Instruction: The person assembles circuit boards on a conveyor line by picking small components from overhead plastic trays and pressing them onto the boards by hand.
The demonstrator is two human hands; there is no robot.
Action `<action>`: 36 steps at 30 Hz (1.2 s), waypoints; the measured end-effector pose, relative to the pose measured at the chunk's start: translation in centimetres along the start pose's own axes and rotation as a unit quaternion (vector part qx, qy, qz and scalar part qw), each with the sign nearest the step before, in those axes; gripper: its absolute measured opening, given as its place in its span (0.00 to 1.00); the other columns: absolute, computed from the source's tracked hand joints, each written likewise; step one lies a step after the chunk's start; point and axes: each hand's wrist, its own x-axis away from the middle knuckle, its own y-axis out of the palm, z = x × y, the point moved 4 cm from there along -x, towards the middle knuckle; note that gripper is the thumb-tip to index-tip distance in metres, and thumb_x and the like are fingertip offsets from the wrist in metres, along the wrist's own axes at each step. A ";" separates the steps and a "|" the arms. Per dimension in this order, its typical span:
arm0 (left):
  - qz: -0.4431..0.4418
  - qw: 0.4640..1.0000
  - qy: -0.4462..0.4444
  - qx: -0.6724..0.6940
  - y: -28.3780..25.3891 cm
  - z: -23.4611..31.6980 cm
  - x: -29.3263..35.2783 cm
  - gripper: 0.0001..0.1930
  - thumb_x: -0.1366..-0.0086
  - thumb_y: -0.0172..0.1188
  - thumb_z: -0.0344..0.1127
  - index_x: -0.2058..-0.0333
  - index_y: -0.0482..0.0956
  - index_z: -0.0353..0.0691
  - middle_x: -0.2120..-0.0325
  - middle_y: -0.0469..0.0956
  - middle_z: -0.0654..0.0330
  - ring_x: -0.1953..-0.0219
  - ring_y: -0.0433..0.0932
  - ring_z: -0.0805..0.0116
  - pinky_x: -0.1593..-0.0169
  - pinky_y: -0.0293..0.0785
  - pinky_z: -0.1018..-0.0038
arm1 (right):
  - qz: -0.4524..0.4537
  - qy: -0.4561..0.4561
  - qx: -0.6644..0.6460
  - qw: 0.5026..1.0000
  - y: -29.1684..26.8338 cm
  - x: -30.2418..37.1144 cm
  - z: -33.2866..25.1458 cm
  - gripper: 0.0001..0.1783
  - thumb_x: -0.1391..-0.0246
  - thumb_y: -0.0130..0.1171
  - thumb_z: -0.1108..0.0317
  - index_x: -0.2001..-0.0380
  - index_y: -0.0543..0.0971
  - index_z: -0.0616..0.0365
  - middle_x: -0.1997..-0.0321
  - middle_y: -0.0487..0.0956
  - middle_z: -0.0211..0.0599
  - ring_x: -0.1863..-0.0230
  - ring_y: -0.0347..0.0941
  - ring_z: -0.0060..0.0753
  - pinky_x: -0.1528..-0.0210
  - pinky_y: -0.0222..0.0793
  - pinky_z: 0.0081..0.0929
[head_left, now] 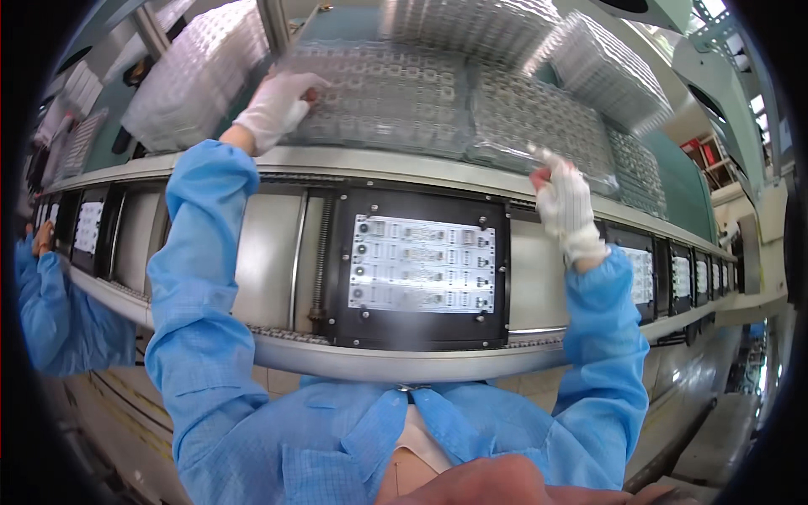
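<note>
My left hand (278, 108), in a white glove with bare fingertips, is at the left edge of a clear plastic component tray (383, 97). Its fingers are bent and closed on that edge; the tray looks smeared by motion. My right hand (566, 200), gloved likewise, hovers at the front edge of a second clear tray (543, 118). Its fingers are curled together, and what they may hold is too small to make out. Between my forearms, a black fixture (417, 330) on the conveyor carries a white circuit board panel (423, 264) made of several strips.
Stacks of clear trays stand behind, at left (189, 84) and right (610, 71). The conveyor's front rail (404, 364) runs before my body. More fixtures with panels line up to the right (635, 273). Another person's blue sleeve (50, 290) is at far left.
</note>
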 end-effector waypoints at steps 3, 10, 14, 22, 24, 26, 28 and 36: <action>0.028 0.999 0.003 0.033 -1.3 0.3 0.1 0.19 0.44 0.60 0.27 0.52 0.83 0.46 0.65 0.83 0.54 0.61 0.80 0.51 0.52 0.77 0.62 | 0.062 0.018 -0.001 0.998 -0.7 -3.2 3.5 0.28 0.48 0.54 0.75 0.41 0.75 0.48 0.66 0.81 0.40 0.59 0.76 0.46 0.50 0.71 0.44; 0.058 0.993 0.049 0.091 -3.3 6.0 4.5 0.20 0.44 0.62 0.22 0.51 0.81 0.44 0.72 0.80 0.57 0.64 0.80 0.58 0.56 0.77 0.66 | 0.064 0.040 0.095 0.993 1.9 -10.0 8.7 0.22 0.47 0.53 0.73 0.47 0.77 0.50 0.63 0.83 0.42 0.57 0.79 0.47 0.49 0.73 0.45; 0.021 0.989 0.112 0.091 -4.0 12.1 9.0 0.21 0.44 0.65 0.24 0.50 0.80 0.43 0.73 0.79 0.60 0.67 0.78 0.61 0.57 0.76 0.66 | -0.050 0.089 0.205 0.973 2.9 -11.0 8.7 0.23 0.47 0.54 0.68 0.46 0.76 0.54 0.58 0.81 0.55 0.51 0.76 0.60 0.45 0.71 0.49; -0.078 0.976 0.176 0.106 1.0 18.6 13.6 0.21 0.44 0.63 0.24 0.50 0.79 0.44 0.68 0.79 0.58 0.59 0.77 0.56 0.53 0.73 0.63 | 0.065 0.067 0.070 0.993 0.0 -9.7 8.5 0.22 0.47 0.55 0.71 0.47 0.78 0.52 0.64 0.83 0.42 0.56 0.78 0.49 0.52 0.73 0.43; -0.085 0.973 0.201 0.073 2.0 18.5 14.2 0.20 0.44 0.63 0.25 0.50 0.79 0.43 0.67 0.78 0.57 0.56 0.77 0.56 0.51 0.71 0.62 | 0.070 0.039 0.004 0.997 -0.2 -7.7 5.0 0.25 0.44 0.54 0.74 0.42 0.77 0.50 0.62 0.83 0.43 0.56 0.79 0.43 0.47 0.72 0.38; -0.077 0.975 0.207 0.022 2.6 18.2 14.3 0.20 0.43 0.63 0.25 0.50 0.77 0.42 0.66 0.78 0.57 0.56 0.76 0.56 0.50 0.70 0.61 | 0.050 0.056 -0.030 0.997 -0.7 -5.6 0.3 0.26 0.45 0.51 0.79 0.43 0.78 0.51 0.64 0.82 0.42 0.58 0.79 0.41 0.52 0.75 0.34; -0.086 0.975 0.206 0.009 2.4 18.0 14.0 0.20 0.42 0.62 0.25 0.50 0.76 0.43 0.65 0.77 0.56 0.57 0.75 0.55 0.52 0.70 0.61 | 0.091 -0.032 -0.051 0.994 0.3 -3.2 -0.9 0.26 0.48 0.52 0.82 0.45 0.79 0.52 0.66 0.80 0.41 0.60 0.79 0.41 0.55 0.76 0.34; -0.185 0.962 0.200 -0.024 2.1 17.7 12.8 0.18 0.40 0.59 0.24 0.50 0.74 0.41 0.65 0.77 0.56 0.59 0.75 0.55 0.52 0.72 0.62 | 0.073 0.000 -0.127 0.989 1.3 2.7 -2.6 0.26 0.49 0.64 0.79 0.46 0.78 0.51 0.66 0.81 0.39 0.61 0.79 0.40 0.57 0.75 0.36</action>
